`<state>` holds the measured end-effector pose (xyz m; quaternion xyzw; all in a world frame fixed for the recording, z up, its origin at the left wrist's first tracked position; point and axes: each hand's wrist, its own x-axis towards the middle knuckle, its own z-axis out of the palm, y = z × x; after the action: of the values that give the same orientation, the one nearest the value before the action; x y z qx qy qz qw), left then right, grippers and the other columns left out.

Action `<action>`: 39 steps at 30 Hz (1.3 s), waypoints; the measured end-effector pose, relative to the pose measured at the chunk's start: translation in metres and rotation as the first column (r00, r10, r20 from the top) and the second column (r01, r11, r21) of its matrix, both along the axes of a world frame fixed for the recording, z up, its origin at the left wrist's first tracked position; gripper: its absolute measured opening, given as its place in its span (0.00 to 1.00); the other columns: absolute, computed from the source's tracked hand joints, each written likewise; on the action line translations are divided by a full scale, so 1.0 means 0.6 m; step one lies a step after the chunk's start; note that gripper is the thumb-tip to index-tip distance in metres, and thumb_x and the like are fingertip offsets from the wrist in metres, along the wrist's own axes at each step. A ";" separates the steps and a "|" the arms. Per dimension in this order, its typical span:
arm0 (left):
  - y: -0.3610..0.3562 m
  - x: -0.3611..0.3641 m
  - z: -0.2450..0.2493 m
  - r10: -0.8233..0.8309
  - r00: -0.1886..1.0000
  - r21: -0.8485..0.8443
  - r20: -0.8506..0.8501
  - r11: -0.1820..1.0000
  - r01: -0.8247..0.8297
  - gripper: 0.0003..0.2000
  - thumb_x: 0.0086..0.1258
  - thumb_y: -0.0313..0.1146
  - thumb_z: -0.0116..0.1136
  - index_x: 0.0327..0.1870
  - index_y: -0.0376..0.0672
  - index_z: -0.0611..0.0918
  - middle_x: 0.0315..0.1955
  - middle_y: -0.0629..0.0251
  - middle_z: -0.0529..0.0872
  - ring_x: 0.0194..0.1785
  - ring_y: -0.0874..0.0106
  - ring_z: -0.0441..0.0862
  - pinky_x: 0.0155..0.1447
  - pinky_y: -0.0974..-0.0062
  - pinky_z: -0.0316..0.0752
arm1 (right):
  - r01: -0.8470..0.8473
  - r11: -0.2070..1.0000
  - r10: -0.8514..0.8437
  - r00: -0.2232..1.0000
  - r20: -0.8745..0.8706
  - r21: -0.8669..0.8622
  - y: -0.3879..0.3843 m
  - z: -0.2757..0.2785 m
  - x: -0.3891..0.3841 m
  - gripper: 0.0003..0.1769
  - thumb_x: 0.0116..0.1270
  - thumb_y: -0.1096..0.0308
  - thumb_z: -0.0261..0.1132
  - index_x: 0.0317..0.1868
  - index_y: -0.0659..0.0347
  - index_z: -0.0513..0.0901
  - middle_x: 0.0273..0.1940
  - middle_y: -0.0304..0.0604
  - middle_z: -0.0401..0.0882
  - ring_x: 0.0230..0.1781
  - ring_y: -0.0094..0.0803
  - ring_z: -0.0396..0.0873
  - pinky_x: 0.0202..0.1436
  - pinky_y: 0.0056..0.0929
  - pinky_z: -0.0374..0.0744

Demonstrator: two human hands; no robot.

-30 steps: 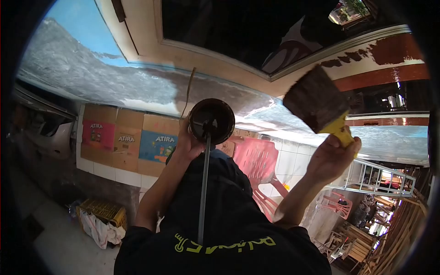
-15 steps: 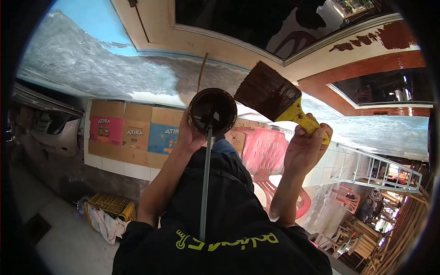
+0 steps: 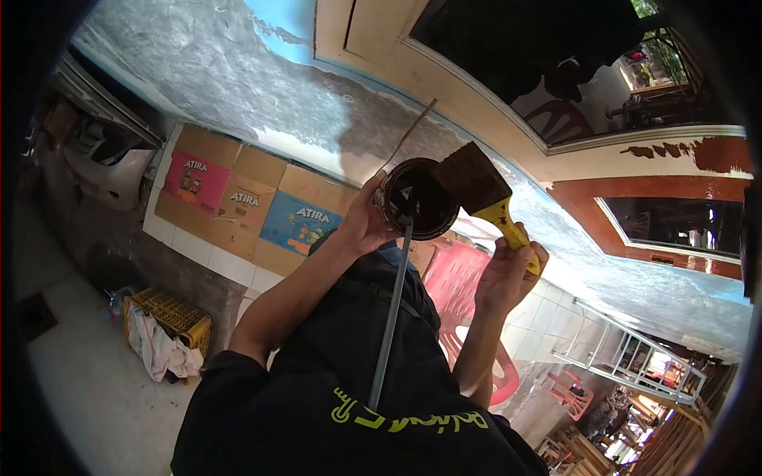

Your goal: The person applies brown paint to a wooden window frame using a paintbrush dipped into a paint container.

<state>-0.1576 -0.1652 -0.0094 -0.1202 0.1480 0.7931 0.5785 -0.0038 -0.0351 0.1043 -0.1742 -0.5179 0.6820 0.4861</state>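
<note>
My left hand [image 3: 361, 224] grips the side of a round can [image 3: 414, 198] filled with dark brown paint, held up in front of me. A thin stick [image 3: 409, 135] rises from the can's far rim. My right hand [image 3: 508, 274] holds a wide paintbrush [image 3: 476, 184] by its yellow handle. The brush's dark, paint-soaked bristles rest at the right edge of the can's mouth. A grey rod [image 3: 389, 317] runs from under the can down across my black shirt.
A wooden frame [image 3: 476, 95], part bare and part painted red-brown, spans the top right. Cardboard boxes [image 3: 254, 202] marked ATIRA line a tiled wall. A pink plastic chair [image 3: 456, 289], a white ladder [image 3: 627, 353] and a yellow crate [image 3: 171, 317] with cloth stand below.
My right hand has brought the brush leftward and down from the frame to the can's mouth. The view has tilted and shifted right.
</note>
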 end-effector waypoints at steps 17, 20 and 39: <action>-0.014 -0.013 0.020 -0.029 0.999 -0.002 -0.038 1.000 0.029 0.25 0.68 0.57 0.45 0.56 0.48 0.75 0.50 0.61 0.79 0.52 0.65 0.79 0.54 0.59 0.76 | -0.004 0.998 0.007 0.999 0.044 -0.058 -0.026 -0.050 -0.044 0.10 0.71 0.72 0.53 0.49 0.62 0.65 0.56 0.63 0.69 0.53 0.42 0.75 0.54 0.35 0.80; -0.013 -0.014 0.018 -0.037 0.998 -0.016 -0.045 0.999 0.036 0.26 0.67 0.59 0.46 0.54 0.49 0.76 0.48 0.62 0.81 0.50 0.66 0.80 0.54 0.59 0.76 | -0.020 0.999 0.022 0.999 0.049 -0.038 -0.027 -0.055 -0.048 0.09 0.71 0.71 0.53 0.49 0.60 0.65 0.56 0.61 0.70 0.54 0.40 0.75 0.55 0.33 0.79; -0.018 -0.019 0.014 -0.032 0.998 -0.021 -0.050 0.999 0.031 0.29 0.66 0.60 0.47 0.58 0.47 0.73 0.51 0.60 0.78 0.53 0.63 0.78 0.54 0.56 0.77 | -0.037 0.998 0.033 0.998 0.061 0.053 -0.042 -0.057 -0.075 0.09 0.72 0.70 0.52 0.50 0.59 0.65 0.56 0.56 0.72 0.54 0.38 0.75 0.56 0.33 0.78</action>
<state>-0.1692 -0.1763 -0.0010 -0.1038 0.1724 0.7851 0.5858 -0.0489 -0.0601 0.0700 -0.1724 -0.5535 0.6707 0.4627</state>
